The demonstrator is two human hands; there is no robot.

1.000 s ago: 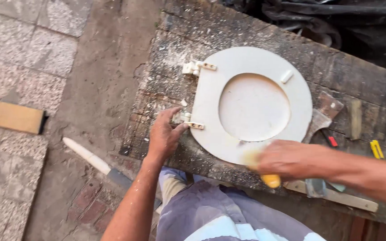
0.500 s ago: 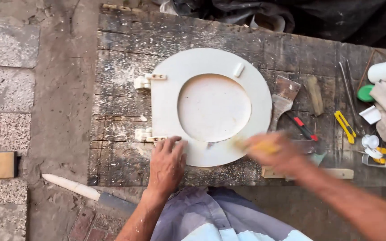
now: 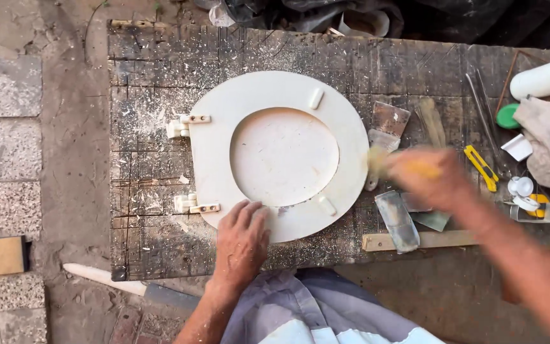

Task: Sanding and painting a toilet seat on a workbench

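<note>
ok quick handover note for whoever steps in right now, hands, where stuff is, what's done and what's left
Left hand: flat on the near rim of the white toilet seat, pinning it to the wooden workbench.
Right hand: blurred, gripping a yellow-handled tool beside the seat's right edge, over the putty knives.
Seat lies underside up, hinges to the left.
Done: cannot tell; white dust covers the bench.
Left: judging by the tool in hand, work on the seat looks unfinished.

Tools point(image 3: 482, 167) crowd right; workbench point(image 3: 148, 76) left bare.
</note>
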